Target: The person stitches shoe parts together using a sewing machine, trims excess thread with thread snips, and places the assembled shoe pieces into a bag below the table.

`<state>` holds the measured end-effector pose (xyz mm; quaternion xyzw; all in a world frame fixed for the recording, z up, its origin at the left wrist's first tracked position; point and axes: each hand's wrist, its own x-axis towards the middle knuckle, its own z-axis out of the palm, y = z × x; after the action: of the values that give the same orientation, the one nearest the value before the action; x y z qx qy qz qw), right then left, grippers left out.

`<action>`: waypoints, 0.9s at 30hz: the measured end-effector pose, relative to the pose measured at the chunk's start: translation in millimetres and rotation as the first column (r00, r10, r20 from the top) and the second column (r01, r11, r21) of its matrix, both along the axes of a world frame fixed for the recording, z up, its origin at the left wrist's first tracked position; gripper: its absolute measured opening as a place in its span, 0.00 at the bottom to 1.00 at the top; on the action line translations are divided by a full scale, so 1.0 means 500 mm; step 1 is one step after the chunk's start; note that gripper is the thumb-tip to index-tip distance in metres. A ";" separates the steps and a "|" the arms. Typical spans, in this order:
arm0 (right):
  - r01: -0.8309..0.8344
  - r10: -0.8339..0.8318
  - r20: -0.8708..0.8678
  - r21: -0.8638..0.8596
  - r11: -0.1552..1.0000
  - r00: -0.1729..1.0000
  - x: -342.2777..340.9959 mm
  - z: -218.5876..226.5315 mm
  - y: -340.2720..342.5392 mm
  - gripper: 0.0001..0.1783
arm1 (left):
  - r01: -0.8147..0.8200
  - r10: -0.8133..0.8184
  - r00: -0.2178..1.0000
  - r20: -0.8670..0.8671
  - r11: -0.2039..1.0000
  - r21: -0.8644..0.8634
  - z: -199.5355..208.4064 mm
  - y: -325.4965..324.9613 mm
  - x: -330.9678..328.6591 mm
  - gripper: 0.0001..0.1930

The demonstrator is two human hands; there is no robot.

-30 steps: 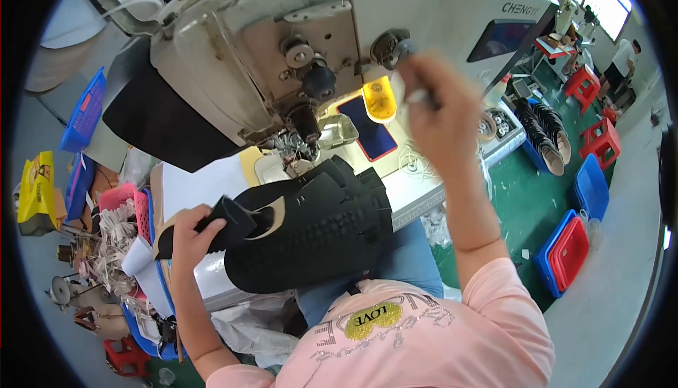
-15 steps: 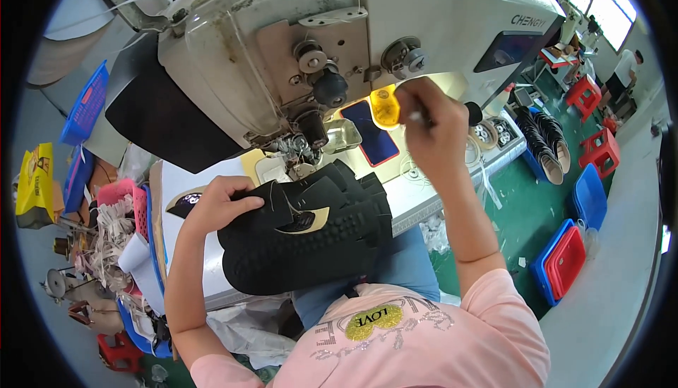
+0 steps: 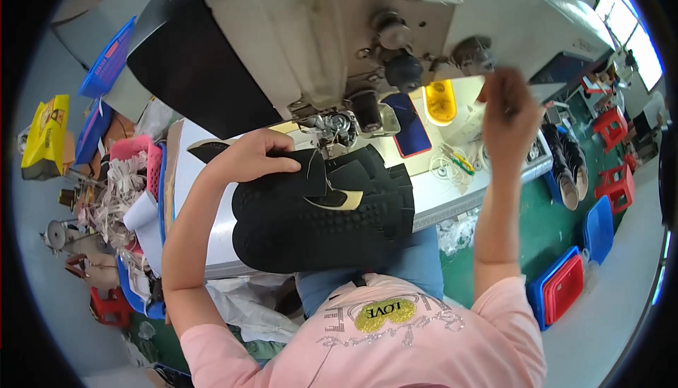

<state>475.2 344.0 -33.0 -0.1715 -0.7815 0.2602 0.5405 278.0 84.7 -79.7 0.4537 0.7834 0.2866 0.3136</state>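
Observation:
My left hand (image 3: 256,156) grips the upper left part of a black fabric piece (image 3: 318,229) like a shoe upper. The thumb presses on its top, and the other fingers are partly hidden. The piece has a bumpy surface, notched edges on the right and a cream-lined opening. It lies over my lap and the edge of the sewing machine's table, just below the needle area (image 3: 332,130). My right hand (image 3: 510,112) is raised beside the machine head, near a round metal thread dial (image 3: 472,56). Motion smears its fingers, and I cannot make out anything in them.
On the machine bed lie a dark flat phone-like thing (image 3: 411,127), a yellow tray (image 3: 441,103) and yellow-green thread snips (image 3: 460,160). A pink basket (image 3: 145,155) with white strips stands left. Red stools (image 3: 614,187) and stacked trays (image 3: 563,293) stand right.
My view has shifted, so the machine sits farther right. My right hand has moved away from the yellow tray, rightward. My left hand keeps its hold on the black piece.

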 end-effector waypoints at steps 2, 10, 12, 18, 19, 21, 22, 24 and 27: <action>-0.112 0.128 -0.055 0.230 0.967 0.990 -0.003 -0.017 -0.020 0.13 | 0.016 -0.018 0.999 -0.031 0.999 -0.052 -0.002 0.005 -0.004 0.16; 0.005 -0.003 -0.070 0.031 1.000 0.998 0.024 -0.118 0.063 0.04 | -0.130 0.150 0.987 0.057 0.957 -0.259 -0.002 0.042 -0.042 0.39; -0.087 0.091 -0.373 0.027 0.996 0.923 0.021 -0.223 0.040 0.05 | -0.160 0.174 0.984 0.044 0.960 -0.229 0.002 0.043 -0.043 0.42; -0.594 0.598 -0.434 -0.800 0.088 0.673 -0.109 -0.418 0.012 0.24 | -0.207 0.196 0.972 -0.133 0.975 -0.075 0.012 0.043 -0.026 0.24; -0.656 0.600 -0.490 -0.751 0.078 0.632 -0.124 -0.414 0.007 0.28 | -0.198 0.184 0.969 -0.166 0.978 -0.069 0.013 0.045 -0.025 0.23; -0.824 0.613 -0.643 -0.566 0.024 0.460 -0.154 -0.382 -0.009 0.28 | -0.182 0.166 0.964 -0.208 0.982 -0.060 0.017 0.048 -0.024 0.22; -0.833 0.666 -0.588 -0.545 0.094 0.460 -0.156 -0.362 -0.018 0.18 | -0.160 0.143 0.966 -0.214 0.985 -0.065 0.019 0.048 -0.023 0.22; -0.667 0.676 -0.160 -0.431 0.608 0.720 -0.168 -0.334 -0.065 0.09 | -0.165 0.136 0.960 -0.246 0.981 -0.102 0.027 0.050 -0.022 0.21; -0.622 0.596 -0.197 -0.374 0.688 0.778 -0.169 -0.308 -0.105 0.09 | -0.121 0.070 0.969 -0.237 0.971 -0.208 0.048 0.054 -0.031 0.37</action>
<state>390.7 291.5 -186.8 -0.0062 -0.7026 0.5908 0.3965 262.6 111.5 -55.8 0.4072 0.8623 0.1586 0.2560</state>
